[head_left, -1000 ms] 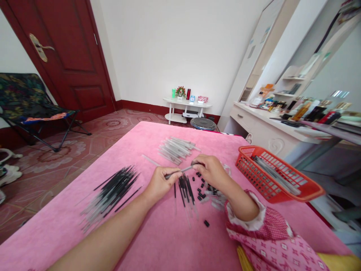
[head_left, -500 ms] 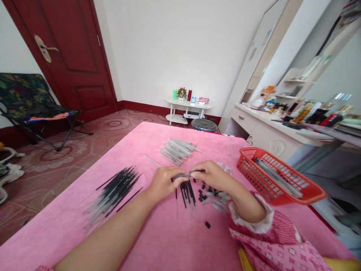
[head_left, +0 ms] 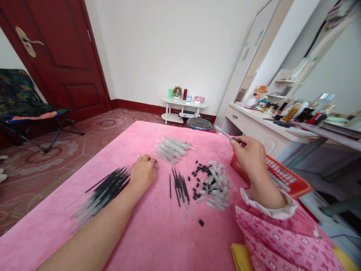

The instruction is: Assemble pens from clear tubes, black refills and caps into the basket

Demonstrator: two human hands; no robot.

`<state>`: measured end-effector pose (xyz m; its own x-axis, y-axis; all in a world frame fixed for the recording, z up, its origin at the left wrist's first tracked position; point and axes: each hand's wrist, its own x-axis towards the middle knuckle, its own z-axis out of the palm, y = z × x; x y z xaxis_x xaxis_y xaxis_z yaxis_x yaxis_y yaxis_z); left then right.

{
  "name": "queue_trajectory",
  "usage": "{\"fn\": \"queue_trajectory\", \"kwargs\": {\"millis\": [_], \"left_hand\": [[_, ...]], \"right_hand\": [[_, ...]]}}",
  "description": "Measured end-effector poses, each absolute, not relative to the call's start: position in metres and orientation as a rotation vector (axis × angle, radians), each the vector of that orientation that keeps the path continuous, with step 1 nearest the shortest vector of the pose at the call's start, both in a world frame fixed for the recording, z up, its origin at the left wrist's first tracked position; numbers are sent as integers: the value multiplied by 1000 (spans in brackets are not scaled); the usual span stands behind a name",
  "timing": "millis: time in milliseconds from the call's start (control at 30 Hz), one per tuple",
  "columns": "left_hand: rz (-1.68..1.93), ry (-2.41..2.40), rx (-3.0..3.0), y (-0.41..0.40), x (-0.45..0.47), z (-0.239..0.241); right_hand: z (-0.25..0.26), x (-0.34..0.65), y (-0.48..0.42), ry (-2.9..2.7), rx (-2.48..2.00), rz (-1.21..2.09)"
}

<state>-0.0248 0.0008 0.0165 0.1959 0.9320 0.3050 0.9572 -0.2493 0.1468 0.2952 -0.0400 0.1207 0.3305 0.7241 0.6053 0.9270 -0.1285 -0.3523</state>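
Over the red basket (head_left: pixel 284 177) of pens, right hand (head_left: pixel 248 152) fingers pinch a pen (head_left: pixel 224 132).

Bright, even daylight fills the room; shadows on the pink table (head_left: pixel 158 233) are faint. Beyond it, the edges bend and smear.

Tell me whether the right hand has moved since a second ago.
Yes. The right hand left the small black caps and now holds a pen above the red basket.
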Motion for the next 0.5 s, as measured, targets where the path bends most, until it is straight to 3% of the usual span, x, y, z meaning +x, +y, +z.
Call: {"fn": "queue_trajectory", "kwargs": {"millis": [267,500], "left_hand": [[-660,-1812,-2459,-8,-15,20],[-623,-1937,-2476,-11,-14,20]], "right_hand": [[136,310,-57,-1176,-2212,-565],[141,335,-64,-1129,-2569,-297]]}}
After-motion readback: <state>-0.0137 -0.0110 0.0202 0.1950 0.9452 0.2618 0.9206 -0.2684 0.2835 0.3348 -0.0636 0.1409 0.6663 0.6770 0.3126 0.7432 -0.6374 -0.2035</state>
